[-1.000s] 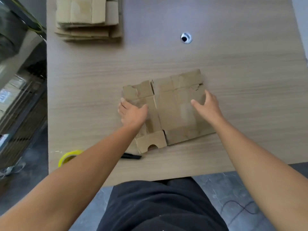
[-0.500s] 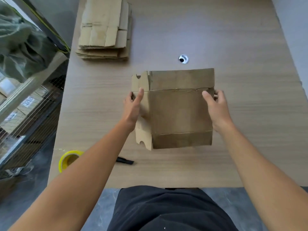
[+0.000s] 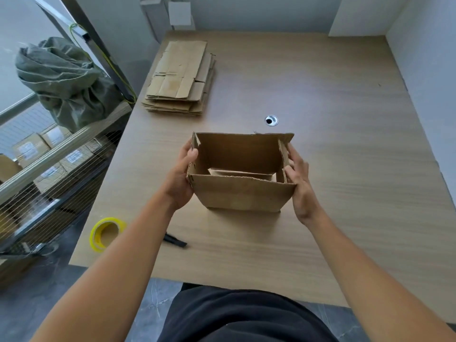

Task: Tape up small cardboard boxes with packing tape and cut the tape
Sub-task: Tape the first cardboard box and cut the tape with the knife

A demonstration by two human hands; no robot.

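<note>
Our left hand (image 3: pixel 181 174) grips the left wall of the cardboard box (image 3: pixel 243 193), with the thumb hooked over the top edge and the palm against the outside. Our right hand (image 3: pixel 299 183) holds the opposite side. Its fingers lie along the outside of the upright right flap and its thumb presses at that flap's near edge, so the flap is pinched between them.

The box stands opened into shape between our hands, mouth up, near the middle of the bench (image 3: pixel 345 169). Its base is down at the bench surface, though we cannot tell whether it rests there fully. Inside, a bottom flap lies folded across the floor of the box.

Near the bench's front left corner, under our left forearm, a roll of tape with a yellow core (image 3: pixel 107 234) lies on its side. Just to its right is a black cutter (image 3: pixel 175 241), partly hidden by the arm. Beyond the box is a round cable hole (image 3: pixel 271 120), and at the far left of the bench a stack of flattened cardboard (image 3: pixel 181 80). Off the bench to the left stands a wire shelf (image 3: pixel 37 169) holding cartons, with a green sack (image 3: pixel 64 82) on top.
</note>
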